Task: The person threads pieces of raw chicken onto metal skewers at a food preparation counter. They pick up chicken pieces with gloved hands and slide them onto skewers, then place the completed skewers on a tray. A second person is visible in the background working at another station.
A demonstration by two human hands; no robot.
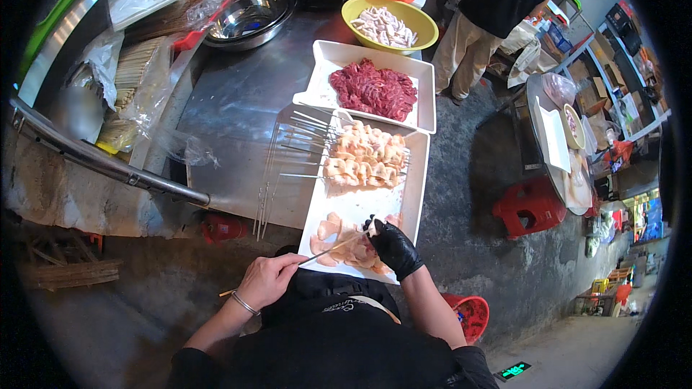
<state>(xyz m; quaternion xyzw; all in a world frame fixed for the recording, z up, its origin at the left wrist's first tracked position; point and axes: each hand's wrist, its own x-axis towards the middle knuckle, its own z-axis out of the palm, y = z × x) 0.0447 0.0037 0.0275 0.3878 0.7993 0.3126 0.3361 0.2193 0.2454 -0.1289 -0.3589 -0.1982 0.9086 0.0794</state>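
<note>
My bare left hand [265,281], a bracelet at its wrist, is closed round a thin skewer [326,252] that slants up to the right. At the skewer's far end my right hand [396,248], in a black glove, pinches a small pale piece of meat [373,229]. Both are over the near end of a white tray [414,205]. Loose pale meat slices [346,251] lie in that end, partly under the skewer and glove. Further up the tray rest several loaded meat skewers [367,155], their bare metal shafts pointing left.
Beyond is a second white tray [430,94] of red meat strips [375,91]. A yellow bowl [429,31] holds pale pieces. Bare metal skewers [265,191] lie on the steel table [223,112]. A red bucket [472,317] stands at my right; another person [497,0] stands behind the bowl.
</note>
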